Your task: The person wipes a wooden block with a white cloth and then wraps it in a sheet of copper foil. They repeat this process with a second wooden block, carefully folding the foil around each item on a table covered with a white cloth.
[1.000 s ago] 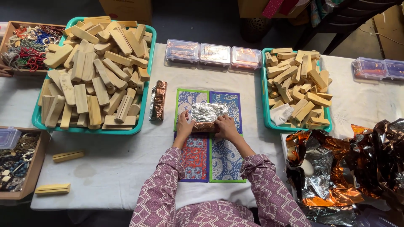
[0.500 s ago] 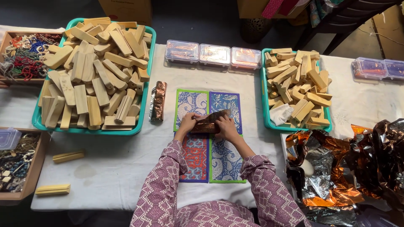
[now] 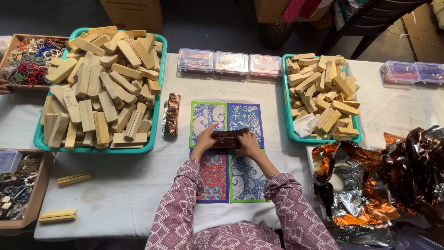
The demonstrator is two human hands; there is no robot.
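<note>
A small block wrapped in dark coppery foil point(image 3: 227, 139) lies at the centre of the frame on a patterned mat point(image 3: 240, 178) of four printed panels. The left hand point(image 3: 206, 138) grips the block's left end with curled fingers, index finger extended along its top edge. The right hand point(image 3: 247, 141) closes over the block's right end, fingers bent down onto the foil. Both sleeves carry a purple-and-white print.

Just left of the mat lies a foil-wrapped stick point(image 3: 170, 115). A large teal tray point(image 3: 157, 115) heaped with wooden blocks occupies the upper left; a smaller teal tray point(image 3: 288, 111) of blocks stands to the right of the mat. Three clear lidded boxes point(image 3: 230, 63) line the top centre. Crumpled copper and silver foil sheets point(image 3: 370, 180) fill the lower right. Two loose wooden pieces point(image 3: 74, 178) lie at the lower left, on the white tablecloth point(image 3: 125, 194).
</note>
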